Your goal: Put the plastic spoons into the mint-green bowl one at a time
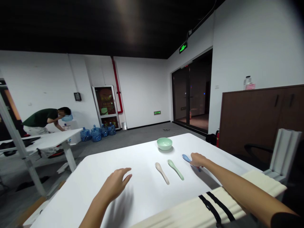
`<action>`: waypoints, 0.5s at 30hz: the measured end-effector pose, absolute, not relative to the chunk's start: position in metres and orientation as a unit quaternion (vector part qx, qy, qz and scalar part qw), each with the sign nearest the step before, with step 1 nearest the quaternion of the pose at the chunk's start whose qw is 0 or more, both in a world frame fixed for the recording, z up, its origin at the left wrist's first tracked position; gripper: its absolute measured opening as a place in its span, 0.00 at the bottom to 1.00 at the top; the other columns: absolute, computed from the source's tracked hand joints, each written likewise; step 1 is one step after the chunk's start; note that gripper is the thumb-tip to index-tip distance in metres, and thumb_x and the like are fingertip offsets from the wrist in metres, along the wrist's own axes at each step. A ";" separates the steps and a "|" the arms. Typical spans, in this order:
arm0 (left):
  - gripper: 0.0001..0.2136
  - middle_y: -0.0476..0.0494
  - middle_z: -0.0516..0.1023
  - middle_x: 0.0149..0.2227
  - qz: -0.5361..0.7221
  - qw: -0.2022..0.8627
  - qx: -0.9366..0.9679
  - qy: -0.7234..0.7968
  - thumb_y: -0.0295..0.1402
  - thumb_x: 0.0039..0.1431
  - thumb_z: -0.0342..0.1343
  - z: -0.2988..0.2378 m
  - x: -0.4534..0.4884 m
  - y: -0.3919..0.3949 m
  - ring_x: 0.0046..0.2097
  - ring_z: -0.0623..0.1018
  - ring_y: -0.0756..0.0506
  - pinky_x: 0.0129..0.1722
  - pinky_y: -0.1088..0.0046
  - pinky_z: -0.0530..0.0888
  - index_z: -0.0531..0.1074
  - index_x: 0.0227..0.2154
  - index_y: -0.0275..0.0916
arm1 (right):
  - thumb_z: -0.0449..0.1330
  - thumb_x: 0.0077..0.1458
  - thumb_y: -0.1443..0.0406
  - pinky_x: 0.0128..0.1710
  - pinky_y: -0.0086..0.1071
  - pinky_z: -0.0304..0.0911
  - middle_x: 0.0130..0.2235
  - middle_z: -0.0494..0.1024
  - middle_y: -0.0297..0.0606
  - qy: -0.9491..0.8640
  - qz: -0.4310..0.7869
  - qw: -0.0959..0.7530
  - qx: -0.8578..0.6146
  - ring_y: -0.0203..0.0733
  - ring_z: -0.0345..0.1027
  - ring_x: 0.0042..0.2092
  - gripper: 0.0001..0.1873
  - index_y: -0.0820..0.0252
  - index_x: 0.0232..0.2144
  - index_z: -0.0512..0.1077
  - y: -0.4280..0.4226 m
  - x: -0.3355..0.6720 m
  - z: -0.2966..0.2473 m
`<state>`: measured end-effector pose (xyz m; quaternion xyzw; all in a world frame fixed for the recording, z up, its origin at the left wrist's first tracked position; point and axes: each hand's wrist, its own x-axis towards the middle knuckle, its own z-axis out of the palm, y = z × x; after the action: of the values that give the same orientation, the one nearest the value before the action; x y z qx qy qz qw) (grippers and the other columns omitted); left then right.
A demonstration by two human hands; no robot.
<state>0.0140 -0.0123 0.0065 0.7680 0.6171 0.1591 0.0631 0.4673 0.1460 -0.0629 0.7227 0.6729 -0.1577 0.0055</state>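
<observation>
On the white table (142, 202) lie a beige spoon (162, 173) and a green spoon (175, 169) side by side. A blue spoon (186, 158) sits to their right, with my right hand (198, 160) closed round its handle. A pale green bowl (164, 143) stands behind the spoons near the table's far edge. My left hand (115, 184) hovers palm down over the table, left of the beige spoon, fingers stretched out and holding nothing.
A cream cloth with black stripes (213, 205) lies along the near right edge. A person bends over another white desk (42, 141) at the left. Blue water jugs (96, 133) stand by the far wall. A dark cabinet (261, 117) and a chair stand at right.
</observation>
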 end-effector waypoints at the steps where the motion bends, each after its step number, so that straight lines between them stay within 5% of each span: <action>1: 0.25 0.42 0.75 0.55 0.157 0.064 0.768 0.618 0.50 0.63 0.42 0.007 0.014 -0.013 0.56 0.73 0.38 0.53 0.62 0.69 0.70 0.55 0.44 | 0.62 0.47 0.64 0.30 0.35 0.63 0.27 0.78 0.50 0.672 -0.158 0.006 0.724 0.47 0.73 0.28 0.12 0.71 0.28 0.76 0.146 0.467 -0.062; 6: 0.25 0.42 0.75 0.55 0.155 0.061 0.768 0.619 0.49 0.64 0.41 0.009 0.016 -0.016 0.57 0.72 0.39 0.53 0.62 0.68 0.70 0.55 0.43 | 0.59 0.52 0.62 0.31 0.36 0.63 0.29 0.79 0.51 0.668 -0.144 0.008 0.730 0.48 0.74 0.31 0.15 0.71 0.32 0.76 0.146 0.467 -0.061; 15: 0.24 0.42 0.75 0.55 0.161 0.064 0.770 0.614 0.49 0.64 0.41 0.008 0.016 -0.016 0.57 0.72 0.39 0.54 0.62 0.68 0.70 0.55 0.43 | 0.51 0.58 0.47 0.44 0.41 0.61 0.49 0.75 0.55 0.711 -0.020 -0.082 0.698 0.57 0.69 0.50 0.30 0.65 0.48 0.72 0.137 0.438 -0.020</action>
<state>0.0162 -0.0161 0.0085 0.7698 0.6145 0.1605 0.0642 0.4378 0.1372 -0.0198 0.6980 0.7111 -0.0203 -0.0824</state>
